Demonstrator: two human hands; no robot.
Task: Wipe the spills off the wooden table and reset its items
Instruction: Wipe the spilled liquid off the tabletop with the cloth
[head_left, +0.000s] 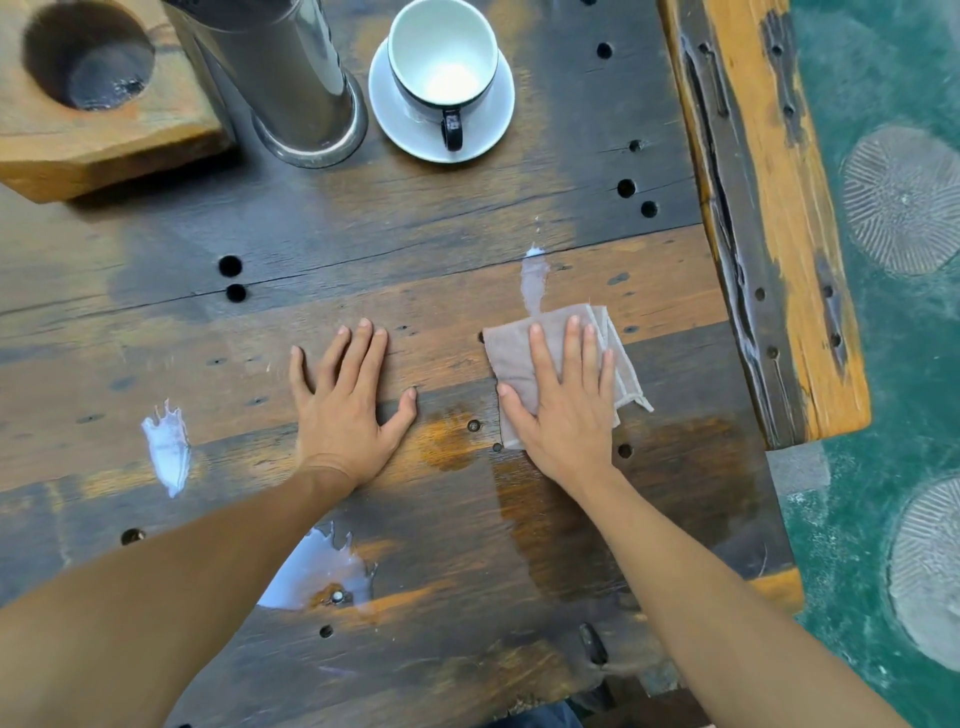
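My right hand (563, 400) presses flat on a folded grey-brown cloth (519, 345) on the dark wooden table (415, 218). A thin white spill streak (534, 278) runs away from the cloth's far edge. My left hand (345, 395) lies flat on the bare wood beside it, fingers spread, holding nothing. Another white spill (169, 449) sits at the left, and a larger one (324, 571) lies near me, partly under my left forearm. A wet dark patch (675, 467) spreads below my right hand.
At the far side stand a white cup (441, 52) on a white saucer (488, 119), a steel cylinder (291, 78) and a wooden block with a round hollow (88, 57). A wooden bench (763, 208) runs along the table's right edge, above green floor (883, 78).
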